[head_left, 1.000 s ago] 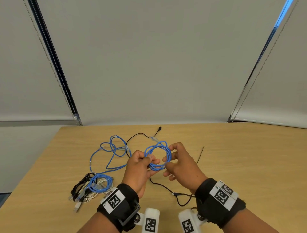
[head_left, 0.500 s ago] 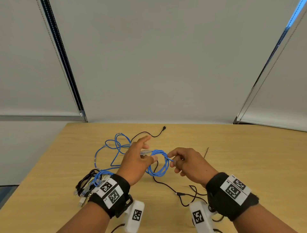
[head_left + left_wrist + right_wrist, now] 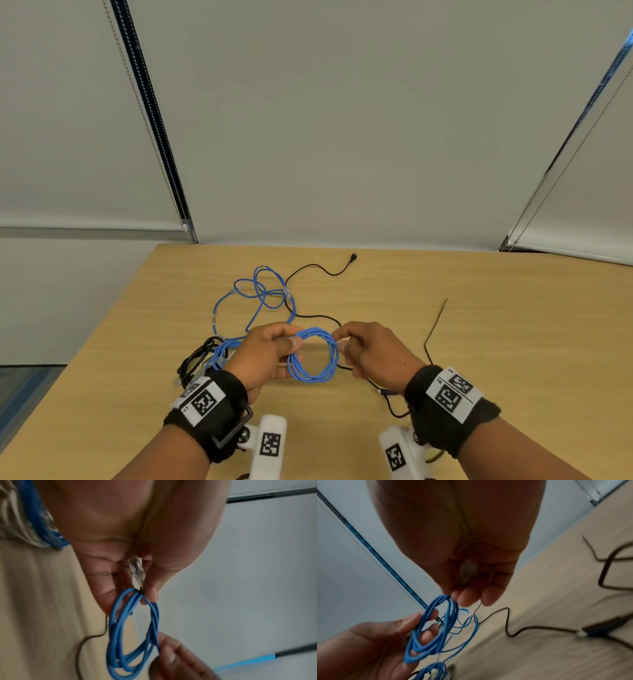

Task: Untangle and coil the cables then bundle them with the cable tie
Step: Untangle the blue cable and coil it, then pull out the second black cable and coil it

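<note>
A small blue coil [image 3: 313, 354] is held up between both hands, just above the wooden table [image 3: 479, 342] and near its front edge. The left side of the coil is pinched by the left hand [image 3: 265, 356], thumb and fingers curled around the strands, and in the left wrist view a clear plug [image 3: 137, 573] is seen trapped against the fingers right where the loops gather. The right side of the coil is gripped by the right hand [image 3: 371, 353], fingertips closed on the strands; a second clear plug [image 3: 468, 572] is tucked inside that curled palm, though it is blurred. Several turns of cable are stacked in the ring, held roughly upright and facing the person. Behind the left hand, a loose blue cable [image 3: 257, 298] is sprawled across the table in open loops. To the left of the left wrist, a bundle of black, white and blue cables [image 3: 202, 359] is piled on the surface. A thin black cable [image 3: 322, 270] is trailed from the far middle of the table, under the hands, toward the right wrist. A straight dark cable tie [image 3: 436, 325] is lying to the right of the right hand, apart from it.
</note>
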Available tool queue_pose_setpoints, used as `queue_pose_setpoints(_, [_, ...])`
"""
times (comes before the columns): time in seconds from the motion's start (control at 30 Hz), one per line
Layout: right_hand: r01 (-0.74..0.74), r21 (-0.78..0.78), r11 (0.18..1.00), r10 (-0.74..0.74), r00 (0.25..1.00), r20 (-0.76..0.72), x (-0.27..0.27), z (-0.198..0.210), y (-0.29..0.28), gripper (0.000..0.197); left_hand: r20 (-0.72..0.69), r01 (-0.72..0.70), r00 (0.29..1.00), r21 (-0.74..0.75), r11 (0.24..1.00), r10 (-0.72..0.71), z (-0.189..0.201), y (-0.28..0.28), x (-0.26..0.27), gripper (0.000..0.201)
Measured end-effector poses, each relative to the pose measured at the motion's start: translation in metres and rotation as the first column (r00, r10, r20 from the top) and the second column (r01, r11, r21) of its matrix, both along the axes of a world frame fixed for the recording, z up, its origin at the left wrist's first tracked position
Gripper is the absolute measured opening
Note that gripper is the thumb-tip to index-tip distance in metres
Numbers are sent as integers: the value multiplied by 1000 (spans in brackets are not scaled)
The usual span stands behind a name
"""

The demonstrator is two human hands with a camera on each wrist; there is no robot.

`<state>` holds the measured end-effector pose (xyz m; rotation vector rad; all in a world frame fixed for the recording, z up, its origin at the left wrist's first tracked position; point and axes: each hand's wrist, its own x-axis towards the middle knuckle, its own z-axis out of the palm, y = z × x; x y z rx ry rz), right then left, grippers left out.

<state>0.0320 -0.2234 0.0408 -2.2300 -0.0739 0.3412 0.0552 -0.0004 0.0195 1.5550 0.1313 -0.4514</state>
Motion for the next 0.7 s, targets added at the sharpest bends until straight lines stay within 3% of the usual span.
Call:
queue_pose_setpoints(0.07, [-23,-6,1000,23,1000,-22,2,-7,12,16,158,-26,987,269,963,-18,-8,7,3,11])
queue_pose_setpoints(0.13, [-68,-81,994,67,998,-23,6,-14,20,12,286,-68,952,546,835,-109,-15,15,7,12])
queue_pose_setpoints(0.27, [-56,-272,961,50,998,-29,18,-26,18,14,294,-106,931,783,613,-215,-25,39,16,16])
queue_pose_setpoints(0.33, [-27,-446,895,18,1000,-25,25,-34,11,22,298,-135,912,867,480,-282,-30,52,18,22])
queue_pose_setpoints(0.4, [-16,-551,834,-8,999,-40,28,-43,6,25,321,-187,899,898,399,-299,-34,62,19,29])
queue_pose_setpoints(0.5, [-60,-629,775,20,997,-70,30,-56,4,27,349,-231,894,896,380,-280,-36,68,21,31])
queue_pose_setpoints(0.7, [-105,-667,737,71,994,-79,23,-74,6,19,452,-304,841,849,432,-297,-29,51,20,30])
